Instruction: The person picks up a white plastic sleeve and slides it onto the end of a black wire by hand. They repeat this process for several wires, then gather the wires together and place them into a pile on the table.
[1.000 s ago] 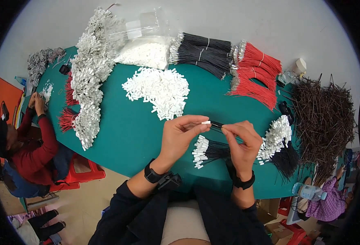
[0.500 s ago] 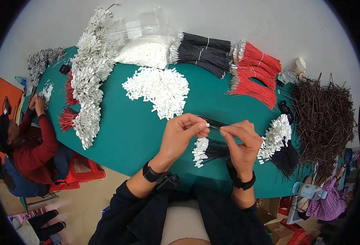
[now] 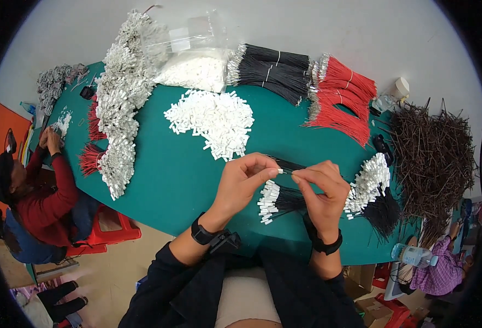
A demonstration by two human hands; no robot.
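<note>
White sleeve is above the desk, between the hands; likely light, stiffish, slippery, easiest taken by its sides. Left hand pinches it, thumb against finger. Right hand, fingertips together, pinches black wires, likely light, bendy, best gripped near the ends.

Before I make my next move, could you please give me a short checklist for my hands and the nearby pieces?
1. Left hand pinching a small white piece: ok.
2. Right hand pinching black wire: ok.
3. Wire fully seated in that piece: cannot tell, fingers hide it.
4. Loose white pieces in a pile beyond the left hand: ok.
5. White-tipped black wires bunched on the table: ok.
</note>
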